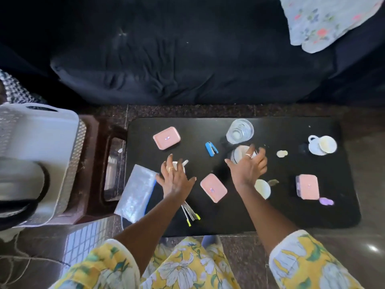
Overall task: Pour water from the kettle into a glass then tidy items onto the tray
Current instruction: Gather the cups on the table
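Observation:
A clear glass (239, 130) holding water stands at the back of the black table (229, 213). Just in front of it, my right hand (249, 165) curls from above around a round grey-white vessel (239, 153) with a dark body. I cannot tell whether this vessel is the kettle. My left hand (175, 178) lies palm down with fingers spread over a small white cup (180, 165). A white perforated tray-basket (48, 130) sits on a brown stool (98, 130) left of the table, with a metallic, black-rimmed object (20, 184) inside it.
Three pink boxes (166, 137) (213, 187) (308, 186), a blue stapler (211, 148), a white cup on a saucer (321, 144), a white disc (263, 188), pens (190, 214) and a shiny packet (135, 192) lie on the table. A dark sofa (187, 59) stands behind.

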`<action>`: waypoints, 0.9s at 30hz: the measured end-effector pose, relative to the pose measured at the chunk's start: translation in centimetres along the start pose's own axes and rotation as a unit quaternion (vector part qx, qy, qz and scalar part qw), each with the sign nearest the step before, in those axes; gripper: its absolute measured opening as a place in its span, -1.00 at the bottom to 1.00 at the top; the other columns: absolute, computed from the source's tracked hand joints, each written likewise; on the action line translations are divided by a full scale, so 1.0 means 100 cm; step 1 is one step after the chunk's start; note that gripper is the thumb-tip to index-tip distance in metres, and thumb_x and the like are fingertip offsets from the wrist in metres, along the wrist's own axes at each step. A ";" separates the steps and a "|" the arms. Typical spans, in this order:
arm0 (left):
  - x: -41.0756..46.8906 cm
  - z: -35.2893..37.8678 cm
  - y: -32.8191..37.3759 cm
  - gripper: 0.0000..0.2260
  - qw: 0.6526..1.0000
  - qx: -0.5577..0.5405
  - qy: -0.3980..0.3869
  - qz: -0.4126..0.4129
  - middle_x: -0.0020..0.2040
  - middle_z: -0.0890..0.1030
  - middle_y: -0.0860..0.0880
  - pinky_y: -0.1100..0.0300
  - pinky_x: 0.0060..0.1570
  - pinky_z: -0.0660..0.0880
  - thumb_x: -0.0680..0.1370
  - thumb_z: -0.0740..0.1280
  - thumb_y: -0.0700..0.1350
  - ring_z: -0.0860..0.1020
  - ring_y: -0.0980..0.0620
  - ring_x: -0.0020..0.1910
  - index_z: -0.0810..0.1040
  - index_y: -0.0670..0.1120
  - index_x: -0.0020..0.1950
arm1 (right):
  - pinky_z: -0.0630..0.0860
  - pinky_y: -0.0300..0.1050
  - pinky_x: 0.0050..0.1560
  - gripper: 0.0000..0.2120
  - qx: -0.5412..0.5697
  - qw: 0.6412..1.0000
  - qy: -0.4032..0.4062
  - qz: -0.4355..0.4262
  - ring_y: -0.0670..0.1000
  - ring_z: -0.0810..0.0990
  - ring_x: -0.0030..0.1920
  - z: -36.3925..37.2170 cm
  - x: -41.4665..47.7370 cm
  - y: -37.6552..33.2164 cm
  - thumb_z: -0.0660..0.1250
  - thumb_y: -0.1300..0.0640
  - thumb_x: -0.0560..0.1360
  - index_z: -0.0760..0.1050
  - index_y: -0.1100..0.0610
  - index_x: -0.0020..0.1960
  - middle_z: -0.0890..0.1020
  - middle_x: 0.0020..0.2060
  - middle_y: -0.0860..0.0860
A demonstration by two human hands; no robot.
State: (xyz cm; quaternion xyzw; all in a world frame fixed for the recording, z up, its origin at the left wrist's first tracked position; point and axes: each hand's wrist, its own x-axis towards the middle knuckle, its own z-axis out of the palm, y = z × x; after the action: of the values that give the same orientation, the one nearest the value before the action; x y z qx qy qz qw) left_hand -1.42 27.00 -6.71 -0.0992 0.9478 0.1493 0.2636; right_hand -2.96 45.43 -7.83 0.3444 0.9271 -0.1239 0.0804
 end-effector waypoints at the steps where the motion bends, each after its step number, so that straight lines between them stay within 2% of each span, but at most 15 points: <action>1: 0.002 0.000 0.013 -0.38 1.000 0.009 0.007 0.021 0.53 -0.02 0.00 -0.18 0.40 0.07 0.47 0.33 0.18 0.03 -0.09 0.50 0.21 0.06 0.46 | 0.27 0.19 0.28 -0.07 0.001 1.000 -0.014 0.024 0.25 0.23 0.37 -0.001 0.007 0.003 0.51 -0.18 0.27 0.19 0.18 0.45 0.21 0.42 0.21; 4: 0.009 0.002 0.046 -0.38 0.997 0.028 0.008 0.071 0.52 0.00 -0.01 -0.19 0.40 0.05 0.46 0.34 0.16 0.05 -0.09 0.48 0.21 0.06 0.46 | 0.33 0.19 0.26 0.04 0.016 0.995 -0.074 0.059 0.26 0.29 0.34 0.001 0.026 0.011 0.52 -0.23 0.24 0.10 0.20 0.48 0.25 0.38 0.22; 7: 0.017 0.004 0.070 -0.41 0.996 0.036 0.007 0.087 0.52 0.02 -0.02 -0.21 0.41 0.05 0.47 0.34 0.15 0.06 -0.10 0.48 0.24 0.04 0.43 | 0.41 0.13 0.21 -0.07 0.070 0.990 -0.113 0.046 0.28 0.38 0.26 0.004 0.036 0.016 0.53 -0.13 0.27 0.16 0.25 0.43 0.33 0.29 0.22; 13: 0.036 0.008 0.114 -0.40 0.996 0.046 0.017 0.075 0.51 0.07 -0.03 -0.18 0.40 0.09 0.48 0.33 0.14 0.11 -0.11 0.47 0.22 0.04 0.46 | 0.49 0.10 0.04 -0.11 0.097 0.987 -0.131 -0.006 0.21 0.29 0.29 -0.018 0.059 0.040 0.55 -0.01 0.24 0.19 0.17 0.42 0.29 0.31 0.09; 17: 0.060 0.009 0.145 -0.30 0.996 0.059 0.023 0.066 0.51 0.10 -0.05 -0.15 0.40 0.11 0.44 0.39 0.14 0.14 -0.11 0.47 0.18 0.01 0.48 | 0.52 0.08 -0.02 -0.09 0.099 0.986 -0.127 -0.026 0.21 0.27 0.30 -0.033 0.086 0.064 0.56 0.06 0.22 0.17 0.16 0.44 0.28 0.33 0.07; 23: 0.090 0.011 0.192 0.01 0.995 0.073 -0.020 0.058 0.53 0.11 -0.04 -0.17 0.36 0.16 0.30 0.50 0.20 0.13 -0.09 0.49 -0.04 -0.04 0.54 | 0.45 0.08 0.17 -0.11 0.122 0.982 -0.129 -0.066 0.23 0.33 0.31 -0.037 0.135 0.077 0.54 0.13 0.25 0.17 0.11 0.46 0.23 0.40 0.06; 27: 0.101 0.015 0.214 0.01 0.996 0.021 -0.078 0.044 0.54 0.05 -0.06 -0.18 0.31 0.29 0.31 0.54 0.11 0.14 -0.15 0.47 -0.06 0.06 0.54 | 0.41 0.08 0.24 -0.10 0.139 0.975 -0.157 -0.080 0.25 0.34 0.31 -0.035 0.160 0.072 0.54 0.15 0.27 0.14 0.08 0.49 0.20 0.42 0.03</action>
State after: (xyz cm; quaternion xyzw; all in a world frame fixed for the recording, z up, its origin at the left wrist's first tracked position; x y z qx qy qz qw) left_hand -14.95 46.39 -8.35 -0.0405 0.9308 0.1484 0.3316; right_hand -10.49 61.61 -9.50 0.2533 0.9012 -0.3100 0.1662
